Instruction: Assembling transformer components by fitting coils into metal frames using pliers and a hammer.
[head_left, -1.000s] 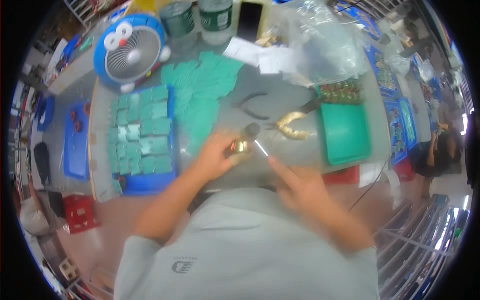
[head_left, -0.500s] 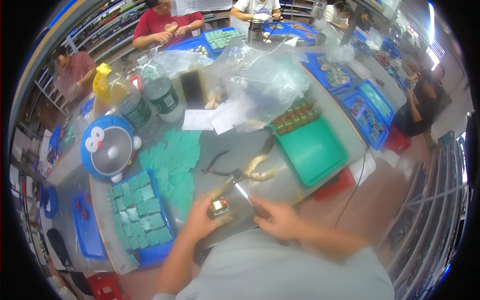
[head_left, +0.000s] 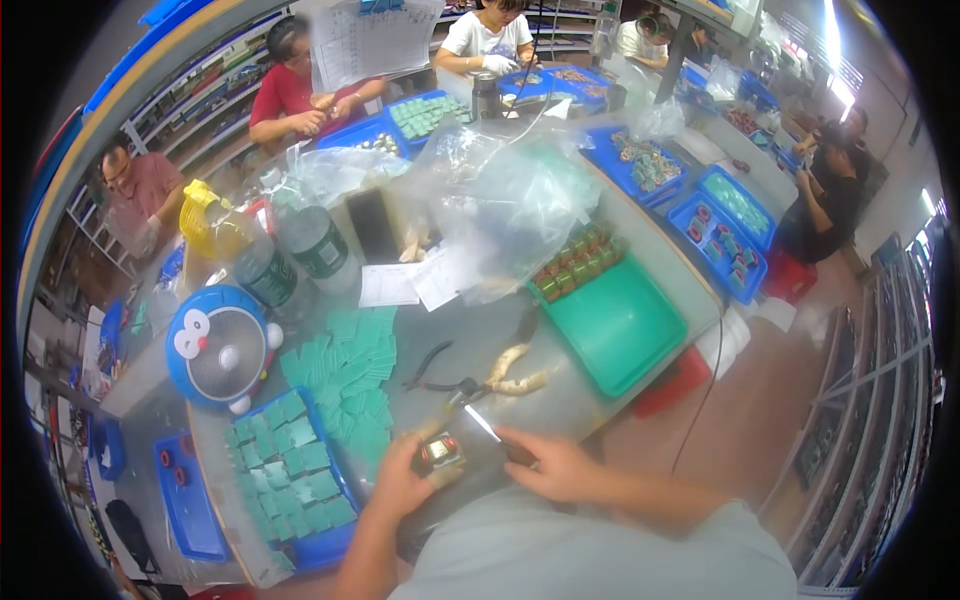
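Fingers of the left hand (head_left: 405,478) are curled closed around a small metallic part (head_left: 440,452), its bright face upward. Fingers of the right hand (head_left: 550,466), just to the right, are closed on a tool with a bright shaft (head_left: 482,423); its far end points toward the left fingertips, and contact with the part cannot be confirmed.

Progress, as judged: one part is in hand, its completion not determinable. Wound parts (head_left: 580,262) stand in the far end of a green tray (head_left: 625,335), beyond and right of the right fingers; whether finished or waiting cannot be told.

Count: one part held, one tool held. Beyond the fingers, two pliers: one black-handled (head_left: 440,387), one yellow-handled (head_left: 520,385). Left of the left fingers, one cartoon-faced fan (head_left: 222,350), and two red rings (head_left: 181,476) in a far-left blue tray (head_left: 197,525). Wound parts, stacked green pieces (head_left: 285,465) and loose green strips (head_left: 345,370), left of the left fingers, are numerous; overlap prevents an exact count.
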